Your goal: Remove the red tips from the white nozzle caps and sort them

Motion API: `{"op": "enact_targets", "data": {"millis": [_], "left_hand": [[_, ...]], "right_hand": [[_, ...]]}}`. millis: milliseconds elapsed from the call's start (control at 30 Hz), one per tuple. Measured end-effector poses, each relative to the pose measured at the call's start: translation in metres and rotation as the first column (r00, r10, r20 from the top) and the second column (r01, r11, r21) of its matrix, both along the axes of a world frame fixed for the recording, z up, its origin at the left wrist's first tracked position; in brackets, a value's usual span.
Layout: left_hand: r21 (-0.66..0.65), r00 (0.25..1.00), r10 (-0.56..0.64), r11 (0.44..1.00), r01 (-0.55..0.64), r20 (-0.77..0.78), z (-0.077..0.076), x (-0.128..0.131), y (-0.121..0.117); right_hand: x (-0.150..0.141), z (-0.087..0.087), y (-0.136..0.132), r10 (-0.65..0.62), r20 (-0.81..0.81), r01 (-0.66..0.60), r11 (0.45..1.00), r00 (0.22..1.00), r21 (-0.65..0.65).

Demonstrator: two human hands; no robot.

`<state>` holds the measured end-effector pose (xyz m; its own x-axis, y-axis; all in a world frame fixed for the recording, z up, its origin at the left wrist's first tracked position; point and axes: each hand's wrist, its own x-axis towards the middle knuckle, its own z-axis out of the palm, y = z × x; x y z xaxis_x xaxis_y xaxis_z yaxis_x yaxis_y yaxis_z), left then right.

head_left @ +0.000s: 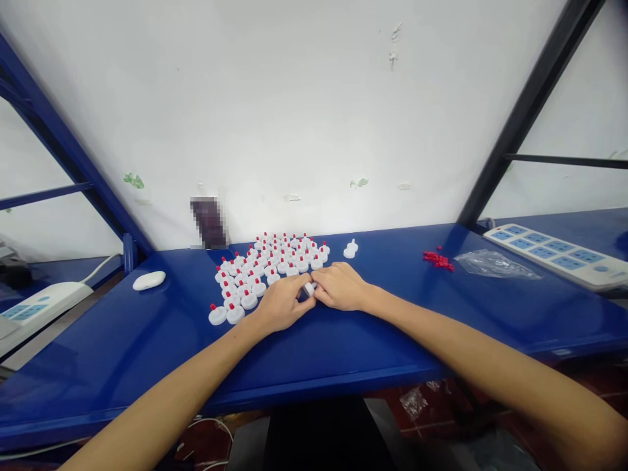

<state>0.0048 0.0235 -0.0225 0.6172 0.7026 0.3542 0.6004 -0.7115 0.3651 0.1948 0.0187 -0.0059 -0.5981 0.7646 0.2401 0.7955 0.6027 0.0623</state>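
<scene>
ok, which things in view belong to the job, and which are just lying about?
Job, likely: held white cap; red-tipped white caps; plain white caps; loose red tips.

Lying about, likely: white case; clear bag; power strips.

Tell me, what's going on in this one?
A person at a blue table holds a small white cap in the left hand, with the fingers of the right hand closed in at its narrow end, hiding the tip. Beyond and to the left stand many red-tipped white caps. A couple of white pieces without red tips sit farther back, and loose red pieces lie to the right beside a clear plastic bag.
</scene>
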Motion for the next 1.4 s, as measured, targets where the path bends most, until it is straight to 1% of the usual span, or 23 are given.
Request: {"op": "enact_targets", "data": {"millis": [100, 233, 433, 500, 633, 733, 800, 900, 967, 1100, 1167, 1267, 1400], "left_hand": [[-0.086, 0.999, -0.034, 0.996, 0.036, 0.030, 0.001, 0.000, 0.002], [-0.167, 0.995, -0.050, 0.984, 0.065, 0.090, 0.003, 0.001, 0.002], [-0.285, 0.986, -0.067, 0.952, 0.109, 0.150, 0.004, 0.001, 0.002], [-0.334, 0.981, -0.086, 0.932, 0.141, 0.175, 0.004, 0.000, 0.004], [-0.428, 0.957, -0.151, 0.869, 0.249, 0.249, 0.005, -0.003, 0.007], [-0.464, 0.951, -0.127, 0.850, 0.251, 0.283, 0.005, -0.005, 0.009], [-0.484, 0.950, -0.112, 0.839, 0.247, 0.291, 0.006, -0.006, 0.009], [-0.493, 0.945, -0.122, 0.828, 0.265, 0.303, 0.006, -0.007, 0.009], [-0.489, 0.945, -0.119, 0.832, 0.262, 0.306, 0.006, -0.007, 0.009], [-0.462, 0.957, -0.096, 0.860, 0.218, 0.273, 0.006, -0.005, 0.008], [-0.450, 0.959, -0.087, 0.869, 0.205, 0.271, 0.007, -0.005, 0.006], [-0.412, 0.953, -0.101, 0.885, 0.218, 0.286, 0.009, -0.004, 0.003], [-0.375, 0.947, -0.151, 0.891, 0.255, 0.284, 0.010, -0.005, 0.001]], "right_hand": [[0.001, 0.000, -0.001, 0.035, -0.005, -0.035, 0.999, 0.999, -0.022], [0.002, 0.001, -0.001, 0.076, -0.018, -0.077, 0.997, 0.997, -0.032], [0.002, 0.001, -0.002, 0.082, -0.056, -0.083, 0.997, 0.995, -0.007], [0.002, 0.001, -0.002, 0.090, -0.069, -0.091, 0.996, 0.994, 0.001], [0.002, 0.000, -0.001, 0.132, -0.087, -0.130, 0.991, 0.987, 0.033], [0.003, -0.002, 0.002, 0.170, -0.100, -0.162, 0.984, 0.980, 0.079], [0.005, -0.006, 0.005, 0.222, -0.114, -0.211, 0.972, 0.968, 0.105], [0.010, -0.012, 0.010, 0.313, -0.127, -0.298, 0.946, 0.941, 0.123], [0.013, -0.015, 0.012, 0.329, -0.121, -0.312, 0.940, 0.937, 0.138], [0.011, -0.015, 0.012, 0.258, -0.079, -0.239, 0.951, 0.963, 0.198], [0.008, -0.014, 0.011, 0.215, -0.064, -0.197, 0.958, 0.975, 0.206], [0.005, -0.012, 0.010, 0.185, -0.045, -0.175, 0.971, 0.982, 0.165], [0.004, -0.012, 0.009, 0.187, -0.017, -0.184, 0.976, 0.982, 0.118]]}}
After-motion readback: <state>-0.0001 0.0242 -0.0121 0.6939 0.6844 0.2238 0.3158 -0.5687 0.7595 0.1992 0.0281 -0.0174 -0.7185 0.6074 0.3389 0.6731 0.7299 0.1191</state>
